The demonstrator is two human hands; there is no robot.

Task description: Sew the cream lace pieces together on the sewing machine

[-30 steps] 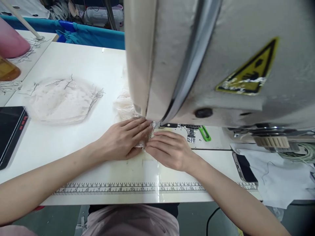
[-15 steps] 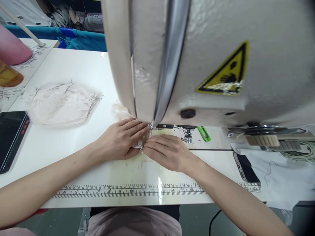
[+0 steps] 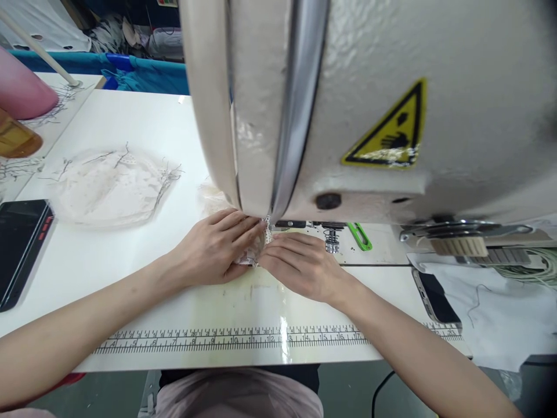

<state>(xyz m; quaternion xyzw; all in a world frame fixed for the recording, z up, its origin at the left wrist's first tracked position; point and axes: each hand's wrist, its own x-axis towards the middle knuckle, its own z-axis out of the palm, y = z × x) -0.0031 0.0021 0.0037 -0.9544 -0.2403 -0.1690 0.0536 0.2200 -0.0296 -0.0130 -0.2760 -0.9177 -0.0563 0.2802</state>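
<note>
A sewing machine (image 3: 261, 116) fills the upper middle, its needle area hidden behind the head. Beneath it lies a small piece of pale lace fabric (image 3: 250, 256), mostly covered by my hands. My left hand (image 3: 217, 245) rests over the fabric's left part, fingers together and thumb tucked in at the near edge, holding it. On the other side, my right hand (image 3: 302, 267) has its fingers pressed together at the fabric's right edge; the fingertips' grip is partly hidden. More sheer fabric (image 3: 213, 196) shows beyond my left hand.
A sheer pale fabric piece with loose threads (image 3: 113, 186) lies left. Also there are a black device (image 3: 21, 249), a pink thread cone (image 3: 26, 87) and an amber object (image 3: 17, 136). Green thread snips (image 3: 360, 236) and a phone (image 3: 435, 297) are right. A ruler strip (image 3: 235, 339) lines the front edge.
My right hand has shifted slightly right, showing more lace between the hands. My left hand stays almost in place. The view has moved a little.
</note>
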